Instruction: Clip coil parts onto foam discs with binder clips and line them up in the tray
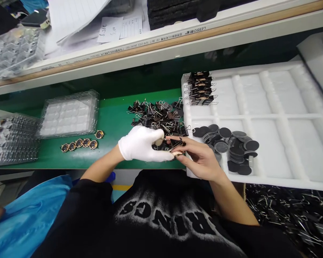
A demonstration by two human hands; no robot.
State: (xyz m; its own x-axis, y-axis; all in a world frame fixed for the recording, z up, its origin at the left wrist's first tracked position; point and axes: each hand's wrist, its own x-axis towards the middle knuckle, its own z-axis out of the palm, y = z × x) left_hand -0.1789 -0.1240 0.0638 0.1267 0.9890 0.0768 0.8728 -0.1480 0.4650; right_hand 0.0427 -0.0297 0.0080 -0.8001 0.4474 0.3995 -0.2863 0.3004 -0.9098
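My left hand (143,144), in a white glove, meets my bare right hand (200,159) at the green bench's front edge. Between their fingertips is a black binder clip (174,143) with a small copper-coloured ring part (177,153) just under it. Both hands pinch this pair; who holds which piece is unclear. Right behind them lies a heap of black binder clips (157,114). Dark round discs (231,148) are piled in the white foam tray (271,118) beside my right hand. A row of clipped assemblies (200,87) fills the tray's far left corner.
Several copper ring parts (79,143) lie in a line on the green mat (107,122), left of my hands. Clear blister trays (68,113) and a stack (12,139) sit further left. A shelf (161,43) overhangs the bench. Loose clips fill a bin (293,215) at lower right.
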